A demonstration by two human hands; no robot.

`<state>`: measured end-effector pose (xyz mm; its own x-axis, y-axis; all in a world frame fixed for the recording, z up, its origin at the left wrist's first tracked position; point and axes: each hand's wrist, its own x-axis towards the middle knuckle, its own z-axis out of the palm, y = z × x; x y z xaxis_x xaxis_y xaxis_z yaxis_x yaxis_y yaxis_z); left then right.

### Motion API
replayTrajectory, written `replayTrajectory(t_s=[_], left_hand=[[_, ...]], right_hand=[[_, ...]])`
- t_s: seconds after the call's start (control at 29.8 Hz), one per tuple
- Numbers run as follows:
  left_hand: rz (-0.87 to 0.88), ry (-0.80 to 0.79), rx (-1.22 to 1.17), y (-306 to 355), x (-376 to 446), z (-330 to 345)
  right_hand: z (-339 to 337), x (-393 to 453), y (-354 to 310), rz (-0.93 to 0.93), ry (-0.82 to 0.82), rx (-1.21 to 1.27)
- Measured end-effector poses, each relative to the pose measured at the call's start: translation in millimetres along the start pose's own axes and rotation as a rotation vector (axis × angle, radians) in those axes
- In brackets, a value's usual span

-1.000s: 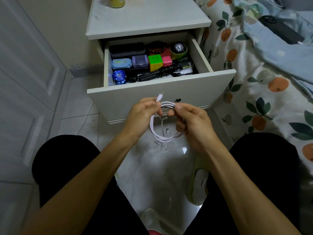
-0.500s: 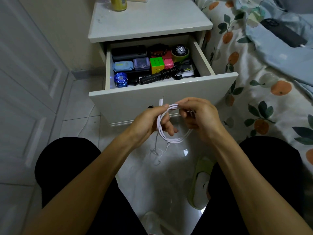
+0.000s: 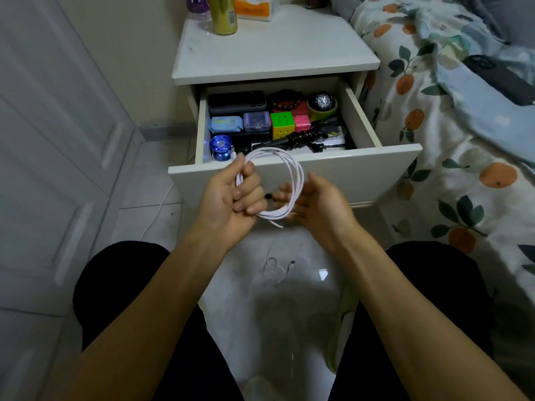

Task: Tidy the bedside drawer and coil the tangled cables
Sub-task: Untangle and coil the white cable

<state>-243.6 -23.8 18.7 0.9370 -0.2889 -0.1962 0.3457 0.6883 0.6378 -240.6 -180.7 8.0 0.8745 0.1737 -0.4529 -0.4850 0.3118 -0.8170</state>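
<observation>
So the setup was a white bedside cabinet (image 3: 275, 50) squeezed between a white panelled wardrobe door (image 3: 58, 140) and a bed with an orange-and-leaf print sheet (image 3: 448, 183), all over a pale glossy tile floor (image 3: 260, 299). On the cabinet top stood a yellow-green can (image 3: 223, 15) and an orange-and-white carton (image 3: 256, 7) right behind it. The white drawer (image 3: 333, 172) was pulled out and pretty packed: a black case (image 3: 236, 102) at the back left, a dark beaded bracelet (image 3: 286, 101), a black wristwatch (image 3: 322, 101), a multicoloured puzzle cube (image 3: 282, 124) with a pink cube (image 3: 302, 122) just beside it, a light blue pouch (image 3: 226, 124), a clear purple box (image 3: 256, 122) and a blue yo-yo (image 3: 220, 146) near the front left corner.

The person sat with black-clad knees on either side. The coiled white charging cable (image 3: 289, 180) hung in front of the drawer front, above the floor. The left hand (image 3: 228, 195) had its fingers curled round the left side of the coil, thumb tip near the top of the loops. The right hand (image 3: 318, 204) was palm up with fingers relaxed and spread, the coil's right side crossing in front of its fingertips; couldn't tell if they actually touched it. A second thin white cable (image 3: 275, 267) lay loose on the tiles below the hands.
</observation>
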Motion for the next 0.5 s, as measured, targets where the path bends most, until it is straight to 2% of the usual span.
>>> replayTrajectory(t_s=[0.13,0.27,0.34,0.44,0.47,0.5], left_hand=[[0.137,0.127,-0.033,13,-3,-4],[0.18,0.253,0.035,27,-7,-11],[0.165,0.307,0.076,33,-8,-13],[0.128,0.344,0.14,38,-10,-15],[0.111,0.341,0.152,39,-10,-16],[0.094,0.333,0.156,38,-11,-15]], right_hand=[[22,-5,18,0.043,-0.156,-0.255],[21,-9,21,-0.063,-0.241,-0.565],[16,-13,22,-0.172,-0.199,-0.733],[1,-13,31,-0.422,-0.032,-1.287],[-3,-13,32,-0.462,0.053,-1.411],[-6,-14,32,-0.441,0.111,-1.432]])
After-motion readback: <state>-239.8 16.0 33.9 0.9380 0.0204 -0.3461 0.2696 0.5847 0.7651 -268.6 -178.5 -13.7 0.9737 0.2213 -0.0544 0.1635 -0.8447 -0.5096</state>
